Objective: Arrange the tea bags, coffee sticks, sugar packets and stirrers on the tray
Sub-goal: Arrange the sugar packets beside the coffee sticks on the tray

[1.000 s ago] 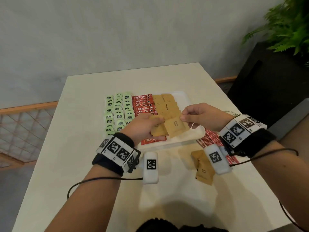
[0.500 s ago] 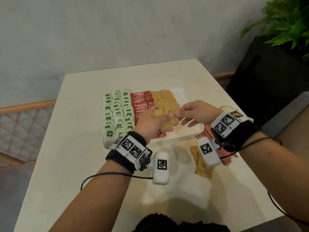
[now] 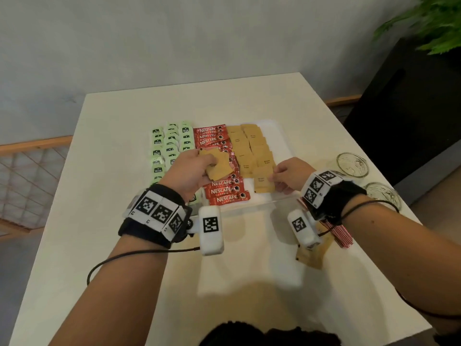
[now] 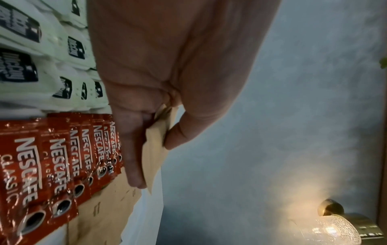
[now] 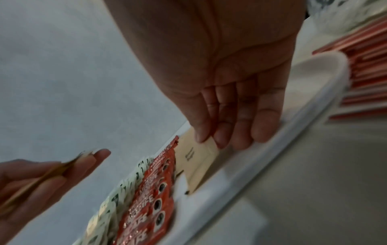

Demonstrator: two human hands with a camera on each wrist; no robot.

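A white tray (image 3: 282, 131) holds green tea bags (image 3: 169, 143) on the left, red coffee sticks (image 3: 224, 193) in the middle and two columns of brown sugar packets (image 3: 249, 146) on the right. My left hand (image 3: 199, 168) hovers over the coffee sticks and grips a small stack of sugar packets (image 3: 219, 163), seen edge-on between thumb and fingers (image 4: 155, 157). My right hand (image 3: 287, 174) pinches the right edge of one sugar packet (image 3: 263, 184) that lies at the near end of the right column (image 5: 194, 162).
Red-and-white striped stirrers (image 3: 336, 233) lie on the table under my right wrist, beside a few loose sugar packets (image 3: 314, 253). Two glass cups (image 3: 352, 164) stand near the table's right edge. A black cabinet and a plant are at the far right.
My right hand took one packet from the left hand's stack and brought it down onto the tray's near right part. The left hand shifted left, over the coffee sticks.
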